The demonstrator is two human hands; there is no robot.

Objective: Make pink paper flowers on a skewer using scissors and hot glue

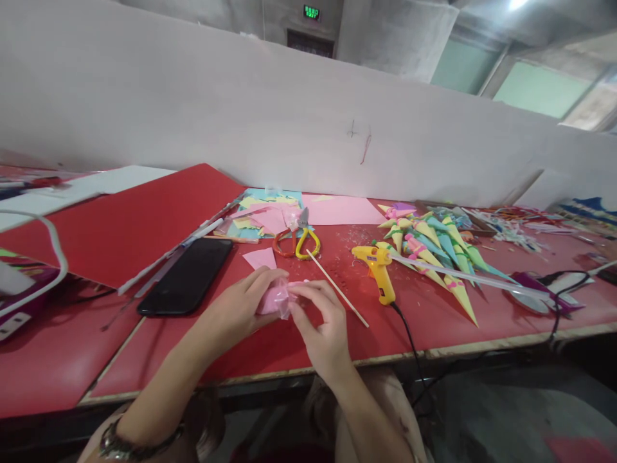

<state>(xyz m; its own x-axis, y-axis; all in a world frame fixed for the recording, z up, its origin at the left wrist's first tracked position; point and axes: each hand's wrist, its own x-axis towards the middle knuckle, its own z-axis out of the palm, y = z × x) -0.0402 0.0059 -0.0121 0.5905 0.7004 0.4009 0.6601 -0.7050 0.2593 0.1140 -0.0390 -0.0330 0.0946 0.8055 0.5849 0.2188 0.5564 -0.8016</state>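
Note:
Near the front of the red table my left hand [250, 296] is closed around a small piece of folded pink paper [276, 299] with a shiny, see-through surface. My right hand [324, 321] pinches its right edge between thumb and fingers. The fingers hide much of the paper's shape. Just beyond the left hand lies a flat pink paper scrap [260, 258]. Scissors-like cutters [301, 222] with one red and one yellow handle rest behind the hands. A thin wooden stick [340, 290] lies right of them, beside a yellow glue gun [378, 270] with a long clear glue stick.
A black phone [187, 276] lies on the left, near a large red board [144, 225]. Several colored paper cones [434, 241] are piled at right. Pink sheets [340, 210] and scraps lie at the back, before a white partition [289, 122]. The glue gun's cord [409, 337] crosses the table's front edge.

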